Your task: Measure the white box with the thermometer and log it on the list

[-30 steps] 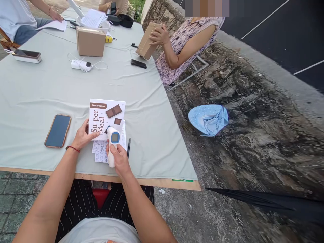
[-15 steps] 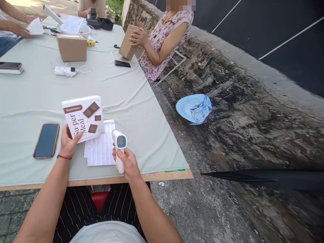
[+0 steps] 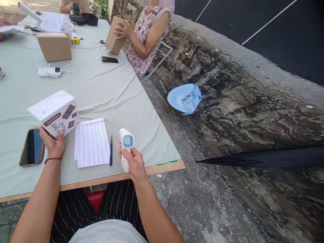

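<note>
My left hand [image 3: 52, 143] grips a white meal box [image 3: 54, 113] printed with brown chocolate squares, tilted so that its top and front show. My right hand [image 3: 134, 162] is wrapped round the handle of a white infrared thermometer [image 3: 124, 148], its blue-rimmed screen facing me. Between the hands lie sheets of paper [image 3: 92, 143] covered in writing, with a black pen [image 3: 110, 150] beside them. A smartphone [image 3: 32, 147] in a brown case rests by my left hand, partly behind it.
On the cloth-covered table [image 3: 121, 101] stand a cardboard box [image 3: 54, 47], a white device with a cable [image 3: 50, 71] and a dark phone [image 3: 109, 59]. Across the right edge a seated person holds another carton [image 3: 115, 35]. A blue hat [image 3: 184, 98] is beyond the table edge.
The meal box has moved left and turned, bringing its top into view. The papers and pen are now uncovered. The thermometer has shifted slightly right, away from the papers. The view has swung a little.
</note>
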Tool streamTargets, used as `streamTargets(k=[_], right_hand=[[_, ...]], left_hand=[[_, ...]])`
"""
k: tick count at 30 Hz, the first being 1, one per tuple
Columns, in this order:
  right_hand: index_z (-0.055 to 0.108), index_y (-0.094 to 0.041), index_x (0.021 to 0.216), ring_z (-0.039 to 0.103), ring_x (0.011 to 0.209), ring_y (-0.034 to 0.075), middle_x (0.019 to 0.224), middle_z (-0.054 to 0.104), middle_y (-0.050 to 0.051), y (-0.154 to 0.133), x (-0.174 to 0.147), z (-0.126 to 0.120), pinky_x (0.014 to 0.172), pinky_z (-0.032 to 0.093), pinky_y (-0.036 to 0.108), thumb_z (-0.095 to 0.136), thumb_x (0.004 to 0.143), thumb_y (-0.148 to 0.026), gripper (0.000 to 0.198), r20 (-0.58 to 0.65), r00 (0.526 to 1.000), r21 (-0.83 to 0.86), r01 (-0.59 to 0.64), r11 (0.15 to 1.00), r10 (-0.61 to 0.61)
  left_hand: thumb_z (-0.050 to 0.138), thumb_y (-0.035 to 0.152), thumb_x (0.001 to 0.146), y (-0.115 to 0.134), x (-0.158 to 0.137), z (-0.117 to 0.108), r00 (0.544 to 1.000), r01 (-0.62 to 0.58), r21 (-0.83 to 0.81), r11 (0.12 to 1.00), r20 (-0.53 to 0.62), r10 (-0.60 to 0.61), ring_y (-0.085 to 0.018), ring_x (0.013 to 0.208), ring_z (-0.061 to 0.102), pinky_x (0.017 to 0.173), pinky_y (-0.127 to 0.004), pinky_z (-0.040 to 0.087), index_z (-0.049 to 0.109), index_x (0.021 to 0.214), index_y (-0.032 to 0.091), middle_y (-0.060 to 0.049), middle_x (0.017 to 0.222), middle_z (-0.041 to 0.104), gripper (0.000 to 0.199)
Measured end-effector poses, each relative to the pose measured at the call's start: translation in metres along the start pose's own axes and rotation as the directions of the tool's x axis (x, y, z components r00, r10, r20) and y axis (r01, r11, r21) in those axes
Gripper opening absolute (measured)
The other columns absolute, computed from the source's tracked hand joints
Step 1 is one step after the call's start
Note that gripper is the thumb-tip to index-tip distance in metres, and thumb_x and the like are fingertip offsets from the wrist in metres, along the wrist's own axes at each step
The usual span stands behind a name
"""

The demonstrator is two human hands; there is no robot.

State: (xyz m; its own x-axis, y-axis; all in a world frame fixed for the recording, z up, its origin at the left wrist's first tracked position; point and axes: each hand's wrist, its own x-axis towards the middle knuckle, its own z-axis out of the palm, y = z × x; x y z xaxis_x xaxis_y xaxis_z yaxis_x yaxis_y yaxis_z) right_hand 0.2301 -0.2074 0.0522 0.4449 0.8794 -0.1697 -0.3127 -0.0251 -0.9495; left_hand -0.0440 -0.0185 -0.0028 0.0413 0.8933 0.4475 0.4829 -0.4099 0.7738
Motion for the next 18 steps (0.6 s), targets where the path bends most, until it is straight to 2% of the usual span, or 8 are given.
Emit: streamTargets(k=[2, 5, 7, 9, 11, 13, 16, 18], right_hand=[[0.067, -0.018, 0.09, 0.051, 0.073, 0.016, 0.08, 0.06, 0.002, 0.004, 0.006, -0.004, 0.07, 0.043, 0.03, 0.067, 0.076, -0.055, 0.04, 0.007, 1.0, -0.065, 0.018, 0.998, -0.018], [0.067, -0.018, 0.103, 0.056, 0.084, 0.02, 0.09, 0.062, 0.005, 0.011, 0.022, -0.014, 0.077, 0.045, 0.034, 0.064, 0.076, -0.057, 0.047, -0.023, 0.996, -0.343, 0.068, 0.937, -0.081], [0.065, -0.019, 0.115, 0.057, 0.094, 0.024, 0.104, 0.061, 0.009, 0.017, 0.036, -0.022, 0.081, 0.045, 0.036, 0.066, 0.074, -0.055, 0.055, -0.1, 0.984, -0.605, 0.06, 0.794, -0.15], [0.062, -0.02, 0.123, 0.057, 0.1, 0.027, 0.113, 0.059, 0.011, 0.024, 0.049, -0.03, 0.081, 0.045, 0.037, 0.066, 0.074, -0.05, 0.058, -0.15, 0.967, -0.798, 0.003, 0.602, -0.204], [0.059, -0.021, 0.127, 0.057, 0.102, 0.027, 0.114, 0.058, 0.012, 0.031, 0.059, -0.035, 0.079, 0.045, 0.036, 0.065, 0.077, -0.046, 0.056, -0.146, 0.962, -0.897, -0.031, 0.44, -0.23], [0.058, -0.021, 0.128, 0.058, 0.101, 0.027, 0.112, 0.059, 0.011, 0.037, 0.067, -0.04, 0.078, 0.045, 0.035, 0.065, 0.079, -0.043, 0.054, -0.122, 0.961, -0.942, -0.033, 0.333, -0.25], [0.06, -0.02, 0.123, 0.057, 0.1, 0.027, 0.107, 0.06, 0.012, 0.042, 0.074, -0.044, 0.078, 0.045, 0.036, 0.063, 0.081, -0.044, 0.049, -0.089, 0.949, -0.97, -0.013, 0.244, -0.303], [0.061, -0.019, 0.12, 0.055, 0.103, 0.029, 0.112, 0.059, 0.014, 0.044, 0.074, -0.044, 0.081, 0.045, 0.039, 0.062, 0.082, -0.045, 0.046, -0.058, 0.919, -0.978, 0.027, 0.209, -0.391]], left_hand=[[0.068, 0.043, 0.081, 0.007, -0.001, 0.001, 0.985, 0.012, 0.089, 0.996, -0.171, 0.003, -0.038, 0.146, 0.022, 0.12, -0.062, 0.016, 0.011, 0.151, 0.022, -0.021, 0.148, 0.027, 0.093], [0.069, 0.039, 0.079, 0.024, -0.005, 0.003, 0.957, -0.066, 0.198, 0.978, -0.264, 0.118, -0.038, 0.142, 0.026, 0.117, -0.06, 0.025, 0.016, 0.151, 0.021, -0.021, 0.149, 0.025, 0.091], [0.07, 0.037, 0.078, 0.033, -0.009, 0.005, 0.919, -0.131, 0.288, 0.949, -0.324, 0.225, -0.038, 0.138, 0.028, 0.114, -0.061, 0.028, 0.019, 0.149, 0.021, -0.02, 0.147, 0.023, 0.089], [0.07, 0.036, 0.076, 0.039, -0.015, 0.009, 0.876, -0.197, 0.356, 0.914, -0.354, 0.327, -0.038, 0.134, 0.03, 0.112, -0.062, 0.027, 0.025, 0.143, 0.021, -0.018, 0.138, 0.028, 0.082], [0.07, 0.034, 0.075, 0.042, -0.02, 0.015, 0.877, -0.247, 0.373, 0.894, -0.306, 0.37, -0.036, 0.129, 0.035, 0.11, -0.061, 0.03, 0.033, 0.136, 0.021, -0.017, 0.131, 0.032, 0.072], [0.07, 0.033, 0.075, 0.044, -0.026, 0.02, 0.898, -0.263, 0.376, 0.888, -0.241, 0.368, -0.035, 0.124, 0.039, 0.106, -0.059, 0.034, 0.043, 0.126, 0.021, -0.015, 0.126, 0.036, 0.059], [0.067, 0.032, 0.078, 0.05, -0.031, 0.024, 0.919, -0.311, 0.371, 0.875, -0.119, 0.377, -0.033, 0.117, 0.047, 0.103, -0.056, 0.037, 0.054, 0.113, 0.022, -0.013, 0.119, 0.047, 0.039], [0.063, 0.033, 0.083, 0.056, -0.032, 0.025, 0.924, -0.378, 0.302, 0.875, 0.066, 0.376, -0.03, 0.11, 0.053, 0.099, -0.052, 0.041, 0.058, 0.107, 0.023, -0.011, 0.113, 0.055, 0.027]])
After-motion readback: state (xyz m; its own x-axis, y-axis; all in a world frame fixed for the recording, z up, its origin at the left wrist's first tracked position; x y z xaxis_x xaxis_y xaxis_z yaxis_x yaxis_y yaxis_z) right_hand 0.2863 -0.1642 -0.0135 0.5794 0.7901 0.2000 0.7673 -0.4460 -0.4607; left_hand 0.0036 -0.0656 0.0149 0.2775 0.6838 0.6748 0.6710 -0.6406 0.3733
